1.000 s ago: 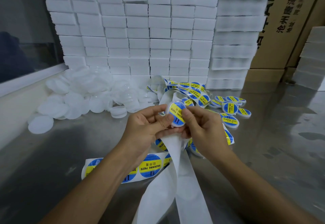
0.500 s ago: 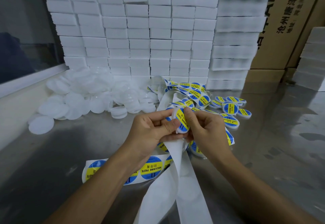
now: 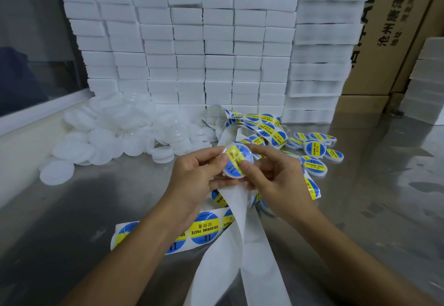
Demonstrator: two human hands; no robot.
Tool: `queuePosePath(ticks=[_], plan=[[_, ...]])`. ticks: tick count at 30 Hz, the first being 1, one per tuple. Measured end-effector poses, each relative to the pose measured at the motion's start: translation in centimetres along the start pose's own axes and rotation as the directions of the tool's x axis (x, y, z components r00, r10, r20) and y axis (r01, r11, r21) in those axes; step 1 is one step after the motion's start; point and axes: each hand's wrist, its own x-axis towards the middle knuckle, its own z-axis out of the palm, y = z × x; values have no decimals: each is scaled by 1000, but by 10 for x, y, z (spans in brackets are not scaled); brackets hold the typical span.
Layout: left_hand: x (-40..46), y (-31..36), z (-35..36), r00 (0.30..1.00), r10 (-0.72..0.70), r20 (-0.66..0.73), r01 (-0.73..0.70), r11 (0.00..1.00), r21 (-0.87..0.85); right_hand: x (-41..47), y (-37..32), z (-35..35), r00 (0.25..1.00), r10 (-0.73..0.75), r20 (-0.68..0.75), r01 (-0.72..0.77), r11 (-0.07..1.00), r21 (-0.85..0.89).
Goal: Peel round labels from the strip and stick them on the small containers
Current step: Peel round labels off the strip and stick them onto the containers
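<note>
Both hands, left hand (image 3: 197, 175) and right hand (image 3: 276, 178), pinch the labelled container (image 3: 236, 160) between them.

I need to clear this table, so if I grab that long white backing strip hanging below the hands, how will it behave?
The backing strip looks floppy: it drapes and twists below the left hand and right hand. Probably very light, being thin paper. Its slick-looking face may slide easily on the metal table.

Brushed, reflective metal tabletop (image 3: 360, 209) at lower frame; glossy printed paper label strip (image 3: 204, 230); translucent white plastic containers (image 3: 115, 135); matt brown cardboard cartons (image 3: 389, 41) upper right.
</note>
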Motion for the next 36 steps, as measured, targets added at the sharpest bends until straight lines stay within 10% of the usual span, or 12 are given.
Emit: queuePosePath(ticks=[9,28,36], plan=[[-1,-2,0,999,13,-52,-9,996,83,3,-4,-2,998,38,-54,-32,994,105],[-1,-3,5,993,10,-119,5,992,122,2,0,-7,946,-319,62,319,875,-365],[5,-7,-10,919,203,-338,18,835,549,24,36,-71,964,-83,-255,-75,830,-553]])
